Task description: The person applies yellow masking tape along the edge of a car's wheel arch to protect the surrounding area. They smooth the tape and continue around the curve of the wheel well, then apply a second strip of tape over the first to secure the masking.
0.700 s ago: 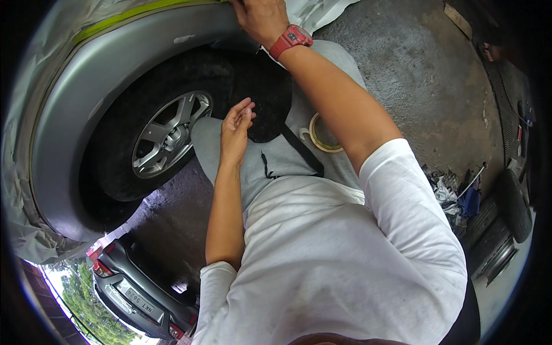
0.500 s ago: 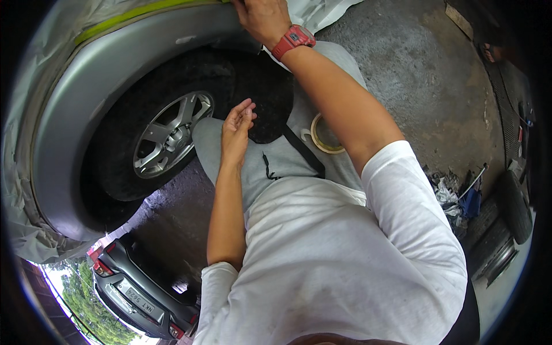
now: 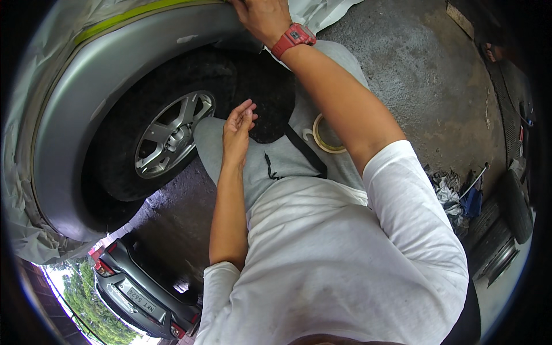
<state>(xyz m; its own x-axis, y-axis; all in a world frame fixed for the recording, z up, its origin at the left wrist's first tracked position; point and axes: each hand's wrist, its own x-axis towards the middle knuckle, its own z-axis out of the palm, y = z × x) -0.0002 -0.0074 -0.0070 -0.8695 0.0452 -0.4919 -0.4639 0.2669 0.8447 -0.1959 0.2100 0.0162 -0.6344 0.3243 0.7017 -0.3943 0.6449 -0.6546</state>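
1. First, at far left, translucent masking sheet (image 3: 40, 241) borders the silver wheel-arch panel (image 3: 63, 172); its edge is best left unstrained.
2. Along the panel's upper border runs a yellow-green masking tape strip (image 3: 132, 15); any pressing there should be even, following the curve without stretching.
3. Inside the arch sits the alloy wheel (image 3: 175, 138); the left knee beside it would do well not to lean in.
4. The left hand (image 3: 237, 132) is relaxed and empty, fingers loosely curled above the lap, free to steady the sheet.
5. The right hand (image 3: 263, 23) reaches the strip's right end; its fingertips are cut off, so I cannot tell whether it grips anything.
6. Against the right thigh, partly behind the forearm, is a masking tape roll (image 3: 317, 138); guard its loose tail from the trousers.
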